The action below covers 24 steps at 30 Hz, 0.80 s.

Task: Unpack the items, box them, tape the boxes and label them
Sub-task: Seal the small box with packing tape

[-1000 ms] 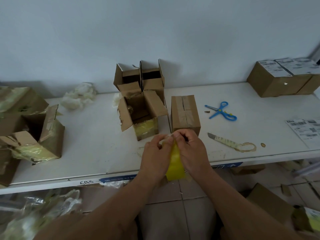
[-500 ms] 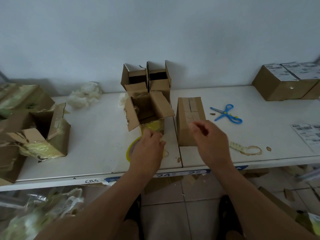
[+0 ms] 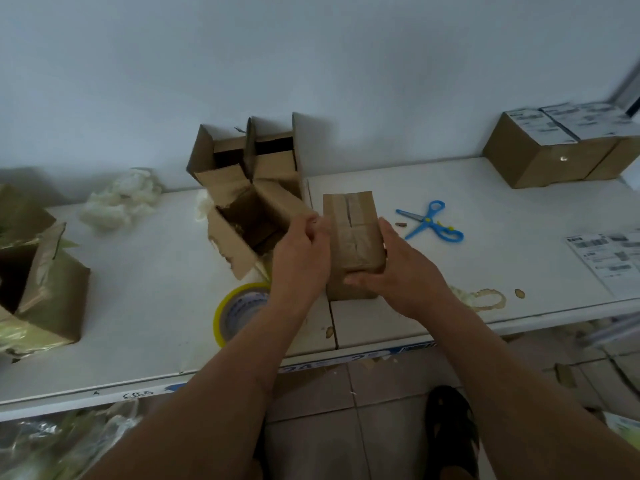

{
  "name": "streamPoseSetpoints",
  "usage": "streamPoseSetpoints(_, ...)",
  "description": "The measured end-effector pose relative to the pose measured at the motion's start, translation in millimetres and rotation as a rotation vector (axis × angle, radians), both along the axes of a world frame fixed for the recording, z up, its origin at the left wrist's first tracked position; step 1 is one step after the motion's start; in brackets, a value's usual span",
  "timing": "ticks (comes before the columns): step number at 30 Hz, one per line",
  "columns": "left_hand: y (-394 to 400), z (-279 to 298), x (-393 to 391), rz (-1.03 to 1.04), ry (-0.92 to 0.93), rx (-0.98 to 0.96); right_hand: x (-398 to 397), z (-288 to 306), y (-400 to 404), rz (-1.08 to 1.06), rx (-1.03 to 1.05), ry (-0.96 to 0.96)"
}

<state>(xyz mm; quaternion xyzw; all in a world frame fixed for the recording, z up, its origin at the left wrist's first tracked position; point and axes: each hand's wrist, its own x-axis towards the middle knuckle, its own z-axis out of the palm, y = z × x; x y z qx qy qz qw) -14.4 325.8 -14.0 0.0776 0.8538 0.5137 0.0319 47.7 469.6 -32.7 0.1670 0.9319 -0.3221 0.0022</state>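
A small brown box (image 3: 353, 230), closed and taped along its top, stands on the white table (image 3: 145, 306) just right of centre. My right hand (image 3: 401, 268) grips its right side, thumb on the top edge and fingers across the front face. My left hand (image 3: 299, 261) is at the box's left top edge with fingers curled against it. A yellow tape roll (image 3: 235, 306) lies flat on the table, partly under my left forearm. Left of the taped box stands an open box (image 3: 242, 223) with torn flaps.
Two open boxes (image 3: 252, 154) stand at the back wall. Blue scissors (image 3: 429, 225) lie right of the taped box, a label sheet (image 3: 609, 258) at the right edge, labelled boxes (image 3: 540, 157) back right. A torn carton (image 3: 45, 289) and crumpled plastic (image 3: 121, 199) are on the left.
Both hands held the tape roll near the table's edge. The left hand set it down on the table, and both hands moved forward onto the taped box.
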Motion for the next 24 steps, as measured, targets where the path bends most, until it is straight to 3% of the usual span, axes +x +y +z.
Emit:
streamPoseSetpoints(9, 31, -19, -21, -0.041, -0.197, -0.100, 8, 3, 16, 0.103, 0.084, -0.051)
streamPoseSetpoints(15, 34, -22, -24, -0.187, -0.233, -0.050, 21, 11, 22, 0.198, 0.190, -0.131)
streamPoseSetpoints(24, 42, -9, -14, -0.145, -0.214, -0.118, 37, 5, 20, 0.193, 0.115, -0.033)
